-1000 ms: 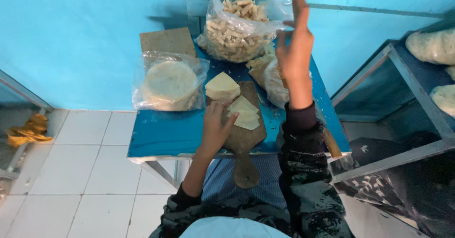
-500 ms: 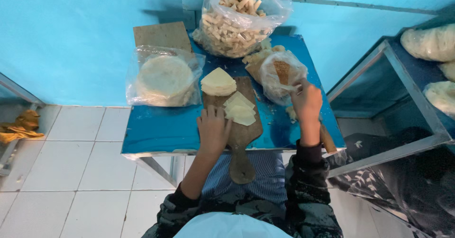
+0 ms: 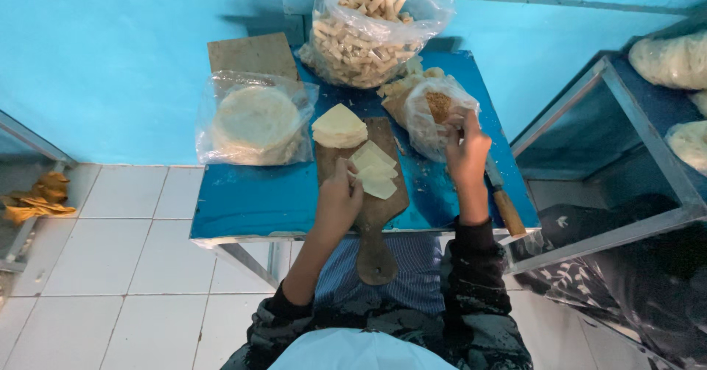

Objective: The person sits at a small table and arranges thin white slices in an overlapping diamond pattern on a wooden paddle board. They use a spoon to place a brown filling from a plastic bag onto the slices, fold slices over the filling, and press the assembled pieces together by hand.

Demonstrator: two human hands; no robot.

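l hand point(image 3: 340, 195) flat on wrappers point(image 3: 376, 171), r hand point(image 3: 467, 143) in filling bag point(image 3: 434, 112).

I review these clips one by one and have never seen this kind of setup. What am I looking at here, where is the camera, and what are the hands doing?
There is no machine: a person works with two bare hands, and the single camera sits on their head, looking straight down. They face a small blue table set against a blue wall. A wooden board lies on the table with a stack of pale dough wedges and a few loose dough pieces on it. The left hand rests on those loose pieces. The right hand reaches into a small plastic bag with brown filling. Further back are a bag of round flat wrappers and a big bag of finished rolls. A knife lies beside the right wrist.
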